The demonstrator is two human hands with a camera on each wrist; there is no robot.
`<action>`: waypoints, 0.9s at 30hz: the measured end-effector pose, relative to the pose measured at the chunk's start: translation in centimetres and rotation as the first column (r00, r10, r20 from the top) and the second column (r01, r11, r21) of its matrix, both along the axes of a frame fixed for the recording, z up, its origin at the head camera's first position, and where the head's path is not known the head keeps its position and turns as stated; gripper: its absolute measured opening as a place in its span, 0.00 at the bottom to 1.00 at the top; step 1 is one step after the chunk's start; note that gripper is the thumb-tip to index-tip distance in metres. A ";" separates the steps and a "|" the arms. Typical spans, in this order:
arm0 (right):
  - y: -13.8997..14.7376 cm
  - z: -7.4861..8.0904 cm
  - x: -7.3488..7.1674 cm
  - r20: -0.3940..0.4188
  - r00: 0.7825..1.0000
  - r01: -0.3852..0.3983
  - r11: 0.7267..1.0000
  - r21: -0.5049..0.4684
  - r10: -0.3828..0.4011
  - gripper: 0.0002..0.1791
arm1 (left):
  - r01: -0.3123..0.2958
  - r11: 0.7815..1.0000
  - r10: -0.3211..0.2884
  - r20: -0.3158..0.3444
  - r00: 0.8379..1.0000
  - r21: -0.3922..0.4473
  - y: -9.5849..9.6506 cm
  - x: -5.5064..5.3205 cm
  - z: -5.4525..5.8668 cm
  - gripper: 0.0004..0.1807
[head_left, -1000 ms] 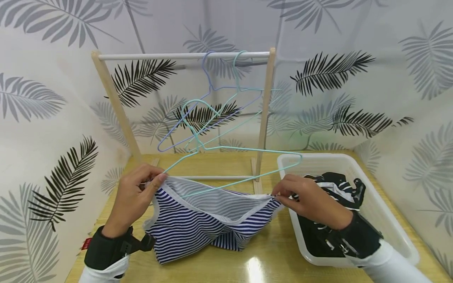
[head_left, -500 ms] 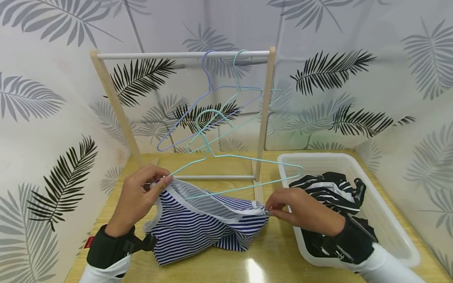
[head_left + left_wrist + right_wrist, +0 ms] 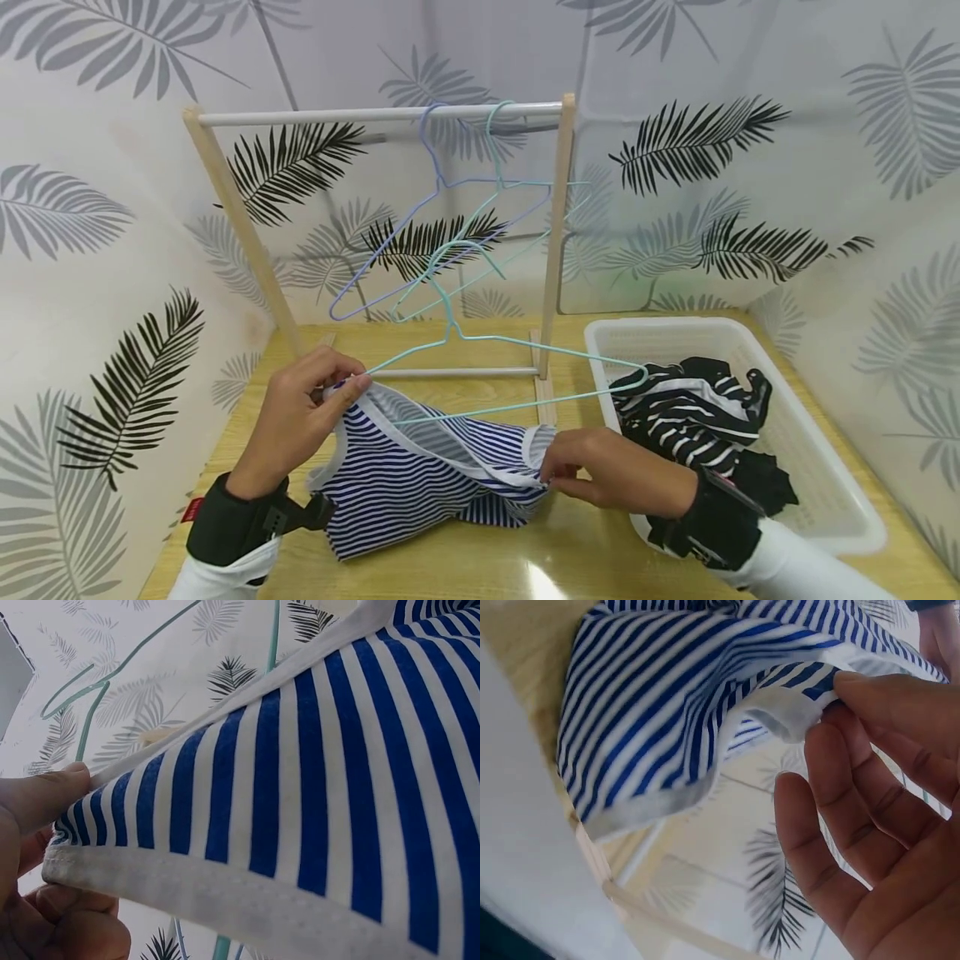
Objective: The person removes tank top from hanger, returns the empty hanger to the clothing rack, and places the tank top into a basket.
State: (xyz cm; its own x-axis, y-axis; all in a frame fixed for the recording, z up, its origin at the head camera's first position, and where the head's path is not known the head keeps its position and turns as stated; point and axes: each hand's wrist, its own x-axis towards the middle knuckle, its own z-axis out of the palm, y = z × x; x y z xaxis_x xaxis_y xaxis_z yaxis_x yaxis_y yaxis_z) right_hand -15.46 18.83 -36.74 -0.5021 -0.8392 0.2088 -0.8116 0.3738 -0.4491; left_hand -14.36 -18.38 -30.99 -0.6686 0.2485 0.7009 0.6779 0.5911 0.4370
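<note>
A blue-and-white striped tank top point(image 3: 405, 492) with white trim lies partly gathered over the wooden table. My left hand point(image 3: 300, 408) pinches its left strap between thumb and fingers, over the left end of a mint-green hanger point(image 3: 495, 337). That end of the hanger is hidden in the cloth; the right end sticks out of the neckline. My right hand point(image 3: 611, 471) pinches the right strap, below the hanger's free end. In the right wrist view, the thumb and index finger grip the cloth point(image 3: 645, 720) near the white trim, the other fingers loosely bent.
A rack with a white rail point(image 3: 315, 117) and wooden posts stands behind. From it hang a purple hanger point(image 3: 384, 250) and another mint hanger point(image 3: 491, 146). A white basket point(image 3: 847, 525) of black-and-white clothes point(image 3: 697, 412) sits at the right. Leaf-patterned cloth surrounds the table.
My right hand has moved left and down with the right strap, folding the top inward. The held hanger has turned so its hook shifts right and its right end dips. My left hand barely moved.
</note>
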 end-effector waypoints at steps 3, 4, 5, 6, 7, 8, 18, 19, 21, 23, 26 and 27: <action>-0.6 -0.5 0.3 -0.013 0.999 -0.029 0.999 0.014 0.029 0.05 | 0.006 1.000 -0.006 0.001 1.000 -0.004 0.0 0.0 0.0 0.07; -0.8 -0.7 0.4 -0.017 0.999 -0.042 0.999 0.018 0.042 0.05 | 0.006 1.000 -0.006 0.003 1.000 -0.009 -0.1 0.0 0.0 0.07; -0.9 -0.9 0.5 -0.027 0.998 -0.055 0.998 0.025 0.055 0.05 | 0.006 1.000 -0.006 0.005 1.000 -0.013 -0.1 0.0 -0.1 0.07; -1.1 -1.1 0.6 -0.037 0.997 -0.067 0.997 0.029 0.068 0.05 | 0.006 1.000 -0.006 0.006 1.000 -0.017 -0.1 0.1 -0.1 0.07; -1.2 -1.2 0.7 -0.044 0.996 -0.077 0.997 0.031 0.079 0.06 | 0.006 1.000 -0.006 0.008 1.000 -0.021 -0.1 0.1 -0.1 0.08; -1.4 -1.3 0.8 -0.053 0.995 -0.085 0.996 0.030 0.086 0.07 | 0.007 1.000 -0.007 0.010 1.000 -0.022 -0.1 0.1 -0.1 0.08; -1.5 -1.1 0.8 -0.018 0.999 -0.047 0.996 0.074 0.049 0.09 | -0.003 0.999 0.003 0.008 1.000 -0.032 -0.2 0.1 -0.1 0.08; -1.5 -0.9 0.8 0.006 0.999 -0.040 0.995 0.091 0.039 0.10 | -0.005 0.999 0.005 0.008 1.000 -0.034 -0.2 0.1 -0.1 0.08; -1.4 -0.6 0.8 0.041 0.999 -0.024 0.993 0.117 0.019 0.13 | -0.008 0.999 0.008 0.004 1.000 -0.034 -0.3 0.0 -0.2 0.08; -1.3 -0.2 0.9 0.048 0.999 -0.009 0.992 0.130 0.003 0.18 | -0.002 1.000 0.002 0.000 1.000 -0.026 -0.3 0.0 -0.2 0.08; -1.1 0.4 1.3 0.002 1.000 -0.004 0.993 0.117 0.004 0.25 | 0.006 1.000 -0.006 0.006 1.000 -0.016 -0.3 0.0 -0.3 0.08; -1.1 0.6 1.5 -0.027 1.000 -0.003 0.994 0.108 0.006 0.28 | 0.007 1.000 -0.006 0.010 1.000 -0.016 -0.3 0.0 -0.4 0.08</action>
State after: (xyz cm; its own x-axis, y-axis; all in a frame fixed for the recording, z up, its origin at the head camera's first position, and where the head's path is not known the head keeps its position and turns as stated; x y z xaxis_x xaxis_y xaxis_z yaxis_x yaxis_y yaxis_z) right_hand -13.98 17.76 -36.10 -0.4936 -0.8597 0.1311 -0.8249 0.4151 -0.3838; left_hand -14.40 -18.66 -31.39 -0.6740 0.2640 0.6899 0.6773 0.5937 0.4346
